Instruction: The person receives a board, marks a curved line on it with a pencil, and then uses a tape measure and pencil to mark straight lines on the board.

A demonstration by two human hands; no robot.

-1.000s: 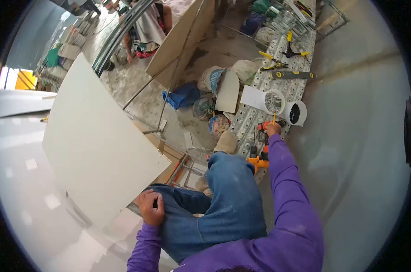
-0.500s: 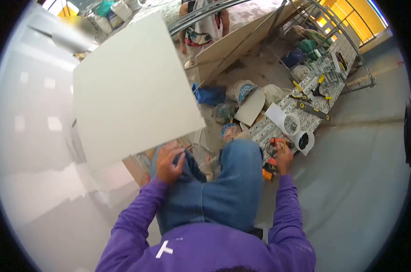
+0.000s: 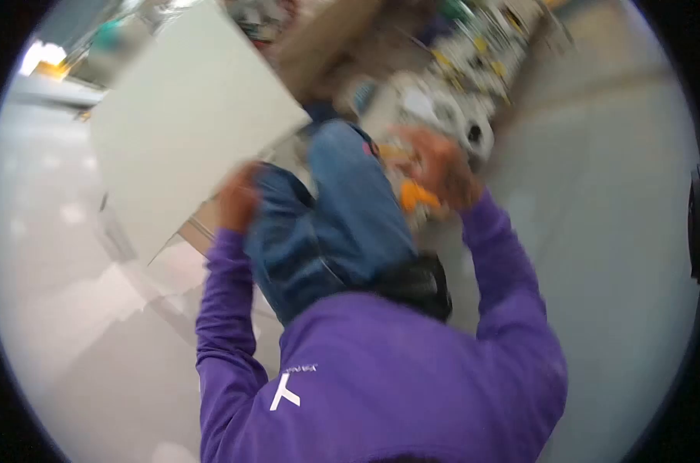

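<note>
My left hand (image 3: 238,202) sits by the white panel (image 3: 188,116), my right hand (image 3: 442,166) above the orange drill (image 3: 415,194), not clearly lifted yet; blur hides each grip.

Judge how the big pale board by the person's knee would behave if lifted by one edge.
Probably stiff: the pale board shows straight edges and a flat face, no sag. Likely awkward for one hand, being far wider than the left hand near its edge. Its corner may chip if knocked.
</note>
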